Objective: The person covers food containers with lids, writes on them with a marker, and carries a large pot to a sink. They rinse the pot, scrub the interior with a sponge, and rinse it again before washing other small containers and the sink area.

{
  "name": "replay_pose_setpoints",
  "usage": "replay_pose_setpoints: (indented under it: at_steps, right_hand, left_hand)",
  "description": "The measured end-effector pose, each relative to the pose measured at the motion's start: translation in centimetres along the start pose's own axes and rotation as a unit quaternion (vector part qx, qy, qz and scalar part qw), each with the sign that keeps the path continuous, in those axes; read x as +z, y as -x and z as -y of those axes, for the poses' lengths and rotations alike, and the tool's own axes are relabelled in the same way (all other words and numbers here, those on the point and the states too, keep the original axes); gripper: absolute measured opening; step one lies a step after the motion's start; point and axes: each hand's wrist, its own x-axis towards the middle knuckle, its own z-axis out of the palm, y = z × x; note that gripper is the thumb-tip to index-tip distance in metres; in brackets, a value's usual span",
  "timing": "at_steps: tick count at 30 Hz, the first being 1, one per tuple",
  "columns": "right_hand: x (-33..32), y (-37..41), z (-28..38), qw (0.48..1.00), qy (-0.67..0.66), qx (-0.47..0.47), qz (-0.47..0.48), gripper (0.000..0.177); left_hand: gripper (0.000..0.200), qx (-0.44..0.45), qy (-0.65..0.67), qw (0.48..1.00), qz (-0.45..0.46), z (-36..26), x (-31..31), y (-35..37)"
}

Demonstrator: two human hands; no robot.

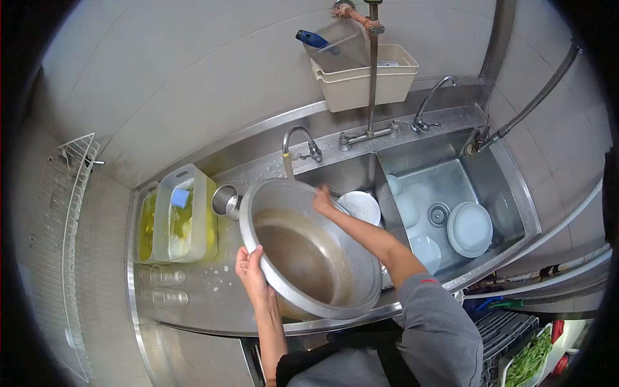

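Note:
A large grey metal pot (303, 258) is tilted over the left sink and the counter edge, with a brownish film or shallow liquid on its bottom. My left hand (253, 274) grips its near-left rim, thumb on top. At the pot's far right rim, my right hand (324, 201) is curled and slightly blurred; what lies under its fingers is hidden. Just behind the pot, a curved faucet (298, 135) points down, with what looks like a stream at its spout. A white plate (360, 208) lies in the left sink (345, 171), partly covered by the pot.
Left of the pot are a metal cup (226, 201), a clear tub (187, 213) with yellow-green liquid and a blue block, and clear glasses (164, 297). The right sink (451, 174) holds stacked white plates (471, 229). A beige bin (367, 84) hangs behind; a hose (535, 103) runs right.

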Motion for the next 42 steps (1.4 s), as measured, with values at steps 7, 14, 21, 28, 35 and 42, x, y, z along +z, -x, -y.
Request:
replay_pose_setpoints:
  at_steps: [7, 14, 21, 28, 35, 42]
  right_hand:
    - [-0.1, -0.3, 6.9, 0.880, -0.408, 0.110, 0.216, 0.022]
    - [4.5, 4.1, 8.7, 0.888, -0.079, -0.439, 0.109, 0.015]
    - [0.2, 16.9, -6.6, 0.880, 0.041, -0.113, 0.460, 0.020]
    - [-8.7, 14.7, 17.1, 0.822, -0.293, -0.221, 0.436, 0.027]
    - [2.5, 3.7, 1.3, 0.919, 0.078, -0.242, 0.303, 0.023]
    - [0.0, 22.3, -4.0, 0.765, -0.244, 0.150, 0.577, 0.018]
  left_hand:
    - [0.012, -0.022, -0.002, 1.000, 0.020, 1.7, 0.1, -0.8]
    - [0.013, -0.031, -0.025, 0.999, 0.027, 0.6, 0.5, -0.4]
    - [0.016, 0.010, -0.034, 0.999, -0.024, 1.1, 0.5, -1.5]
    - [0.015, -0.005, -0.016, 1.000, -0.014, 3.6, -0.1, -1.3]
    - [0.012, 0.000, -0.037, 0.998, -0.051, -0.8, 0.0, 0.0]
    - [0.019, 0.021, -0.031, 0.999, -0.021, 1.8, 1.2, -1.5]
